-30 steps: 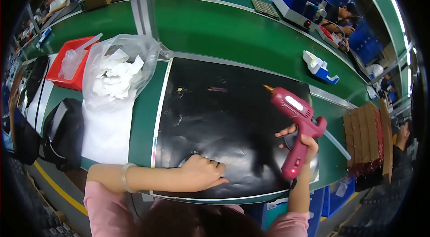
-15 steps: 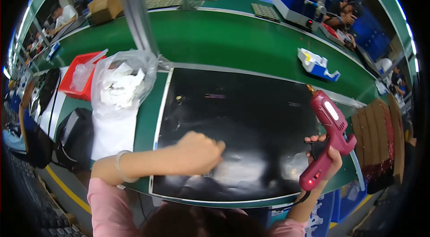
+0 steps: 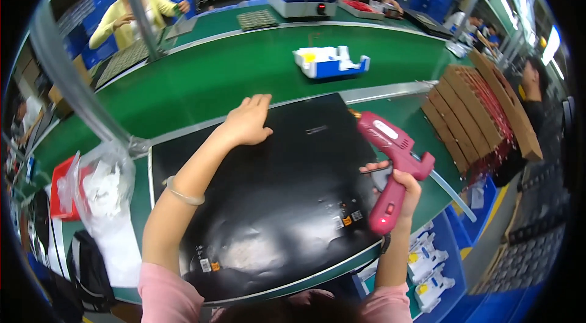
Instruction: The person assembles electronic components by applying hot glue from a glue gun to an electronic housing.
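Gripping a maroon glue gun (image 3: 386, 140) in the right hand (image 3: 408, 193), with a released left hand (image 3: 247, 122) stretched out.
Wrapped around the handle at the right edge of a black mat (image 3: 274, 183), pointing the nozzle up and leftward in view, with a translucent glue stick (image 3: 453, 195) out the back; spread, on the left, over the far part of the mat, impossible to tell whether touching; facing a blue-and-white part (image 3: 329, 70) on the green surface (image 3: 226, 73) beyond, well apart from a cardboard stack (image 3: 458, 125) at right.
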### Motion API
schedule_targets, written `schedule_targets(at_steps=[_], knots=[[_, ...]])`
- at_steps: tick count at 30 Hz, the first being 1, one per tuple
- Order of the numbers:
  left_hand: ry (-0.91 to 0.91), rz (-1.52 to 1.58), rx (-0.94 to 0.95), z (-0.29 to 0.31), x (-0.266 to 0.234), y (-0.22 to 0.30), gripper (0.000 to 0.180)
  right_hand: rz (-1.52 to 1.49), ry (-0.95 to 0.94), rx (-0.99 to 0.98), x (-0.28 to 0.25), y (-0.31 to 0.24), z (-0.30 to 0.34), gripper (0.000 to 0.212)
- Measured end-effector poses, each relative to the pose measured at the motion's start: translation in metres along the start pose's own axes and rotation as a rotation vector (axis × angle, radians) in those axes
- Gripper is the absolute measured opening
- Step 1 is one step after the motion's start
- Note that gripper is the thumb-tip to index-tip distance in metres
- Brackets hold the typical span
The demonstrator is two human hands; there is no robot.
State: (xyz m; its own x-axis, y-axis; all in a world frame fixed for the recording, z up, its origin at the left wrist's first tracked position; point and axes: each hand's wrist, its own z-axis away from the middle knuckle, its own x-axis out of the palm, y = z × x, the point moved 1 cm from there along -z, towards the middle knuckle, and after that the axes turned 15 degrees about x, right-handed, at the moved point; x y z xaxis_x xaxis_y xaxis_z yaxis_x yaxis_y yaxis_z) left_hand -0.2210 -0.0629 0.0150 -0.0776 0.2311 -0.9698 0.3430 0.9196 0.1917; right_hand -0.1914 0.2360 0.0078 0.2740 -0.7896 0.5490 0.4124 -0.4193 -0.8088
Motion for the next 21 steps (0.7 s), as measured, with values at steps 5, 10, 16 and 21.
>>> schedule_targets(at_steps=[5, 10, 16, 21], knots=[[0.240, -0.103, -0.011, -0.054, 0.033, -0.024, 0.079, -0.031, -0.028, 0.060, 0.000, 0.003, -0.004, 0.031], [0.474, -0.018, 0.057, -0.084, 0.042, -0.035, 0.087, 0.009, -0.052, 0.092, 0.000, -0.001, -0.001, 0.030], [0.471, 0.217, 0.109, -0.099, 0.036, -0.046, 0.078, 0.016, -0.019, 0.098, -0.001, -0.001, -0.001, 0.032], [0.305, 0.489, 0.177, -0.088, 0.019, -0.028, 0.044, -0.014, -0.050, 0.082, 0.001, 0.001, -0.003, 0.030]])
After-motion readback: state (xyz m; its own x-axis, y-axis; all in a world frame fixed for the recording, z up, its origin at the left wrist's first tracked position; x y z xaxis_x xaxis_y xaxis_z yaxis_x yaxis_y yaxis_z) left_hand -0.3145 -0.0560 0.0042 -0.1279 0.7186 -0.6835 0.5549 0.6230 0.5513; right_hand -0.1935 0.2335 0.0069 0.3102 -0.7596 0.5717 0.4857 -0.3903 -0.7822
